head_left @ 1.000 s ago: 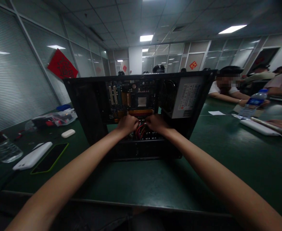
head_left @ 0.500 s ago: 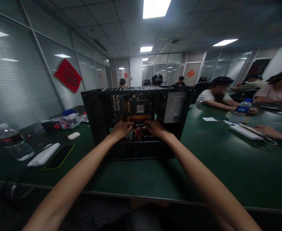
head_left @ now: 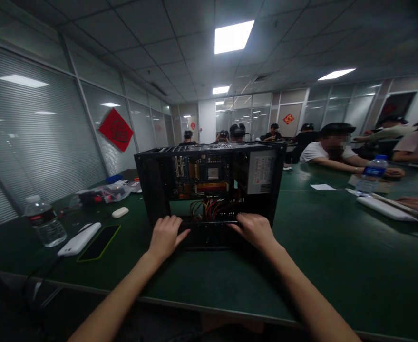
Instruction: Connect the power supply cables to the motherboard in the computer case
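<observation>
- My left fingers (head_left: pixel 169 224) are hooked over the lower front edge of an open PC case (head_left: pixel 206 236), thumb sticking out along the outer panel, so yeah, gripping it.
- Right fingers (head_left: pixel 248 219) have the same kind of grip on that edge, further along, thumb pointing back toward the left one.
- The case stands upright on the green counter (head_left: pixel 209 278), right in front of me, open side facing me.
- Just behind the edge, between my grips, there's a mess of red, yellow and black cables (head_left: pixel 214 208).
- Above those is the motherboard (head_left: pixel 202 166), with the power supply (head_left: pixel 261 172) up in the right corner.
- Off to the left: a white oval case (head_left: pixel 120 212), a phone with a green rim (head_left: pixel 100 243), a white block (head_left: pixel 80 239) just beside it, then a water bottle (head_left: pixel 46 223).
- Over on the right, a blue-capped bottle (head_left: pixel 373 175) near a person in a white shirt (head_left: pixel 323 151).
</observation>
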Motion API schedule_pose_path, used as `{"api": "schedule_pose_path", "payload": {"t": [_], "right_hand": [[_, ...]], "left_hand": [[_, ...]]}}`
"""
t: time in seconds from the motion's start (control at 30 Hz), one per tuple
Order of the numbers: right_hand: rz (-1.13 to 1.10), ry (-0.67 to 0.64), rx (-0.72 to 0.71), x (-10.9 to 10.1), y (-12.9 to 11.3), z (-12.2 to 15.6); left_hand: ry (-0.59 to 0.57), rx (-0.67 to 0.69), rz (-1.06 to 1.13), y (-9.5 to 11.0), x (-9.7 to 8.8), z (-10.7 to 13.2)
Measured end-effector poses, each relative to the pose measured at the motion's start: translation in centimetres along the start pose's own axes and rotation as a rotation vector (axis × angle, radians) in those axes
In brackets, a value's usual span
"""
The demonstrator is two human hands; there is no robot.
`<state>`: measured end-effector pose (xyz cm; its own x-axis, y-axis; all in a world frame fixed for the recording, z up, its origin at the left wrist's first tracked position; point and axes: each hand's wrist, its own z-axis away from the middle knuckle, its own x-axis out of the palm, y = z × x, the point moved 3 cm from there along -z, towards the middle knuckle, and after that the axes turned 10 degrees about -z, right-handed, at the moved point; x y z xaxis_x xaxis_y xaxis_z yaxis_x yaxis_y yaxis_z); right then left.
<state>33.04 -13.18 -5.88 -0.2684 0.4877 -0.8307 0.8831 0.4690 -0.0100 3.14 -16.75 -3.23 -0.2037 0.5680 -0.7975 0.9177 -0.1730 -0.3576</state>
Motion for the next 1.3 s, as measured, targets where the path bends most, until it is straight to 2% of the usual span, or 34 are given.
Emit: {"api": "schedule_pose_path", "payload": {"t": [0.1, 0.23, 0.4, 0.47, 0.57, 0.67, 0.83, 0.9, 1.0, 1.07, 1.13, 1.23, 1.3], "right_hand": [[0.016, 0.095, -0.002, 0.5, -0.1, -0.4], [0.046, 0.190, -0.048, 0.7, 0.2, -0.5], [0.039, 0.154, -0.194, 0.5, 1.4, -0.9], [0.044, 0.131, -0.224, 0.2, 2.4, -0.9], [0.051, 0.090, -0.223, -0.2, 4.8, -0.4], [0.060, 0.048, -0.171, -0.5, 8.7, 0.7], [-0.007, -0.062, -0.007, -1.1, 17.9, 2.8], [-0.076, -0.147, 0.146, -1.7, 21.6, 3.3], [-0.190, -0.211, 0.474, -3.2, 25.7, 3.5], [-0.241, -0.208, 0.571, -4.1, 26.9, 2.7], [-0.260, -0.212, 0.586, -4.4, 27.3, 1.4], [-0.229, -0.273, 0.638, -3.7, 27.6, -0.9], [-0.178, -0.284, 0.649, -3.0, 28.0, -2.0]], "left_hand": [[-0.022, -0.088, -0.055, 0.8, 0.4, -0.4], [-0.091, -0.091, -0.037, 0.6, -0.3, -1.3], [-0.305, -0.021, -0.022, 0.4, -1.3, -2.3], [-0.311, -0.011, -0.026, 1.1, -1.5, -2.7], [-0.275, -0.017, -0.001, 3.4, -1.8, -3.4], [-0.240, -0.017, 0.049, 6.8, -2.1, -4.6], [-0.217, 0.003, 0.183, 14.4, -2.1, -8.0], [-0.217, -0.007, 0.239, 17.6, -2.0, -9.7], [-0.189, 0.002, 0.334, 22.6, -1.9, -12.3], [-0.188, 0.007, 0.394, 26.0, -2.0, -14.0], [-0.200, 0.022, 0.449, 29.4, -2.1, -15.6], [-0.160, 0.044, 0.450, 34.4, -2.4, -17.3], [-0.091, 0.087, 0.423, 37.2, -2.7, -18.0]]}}
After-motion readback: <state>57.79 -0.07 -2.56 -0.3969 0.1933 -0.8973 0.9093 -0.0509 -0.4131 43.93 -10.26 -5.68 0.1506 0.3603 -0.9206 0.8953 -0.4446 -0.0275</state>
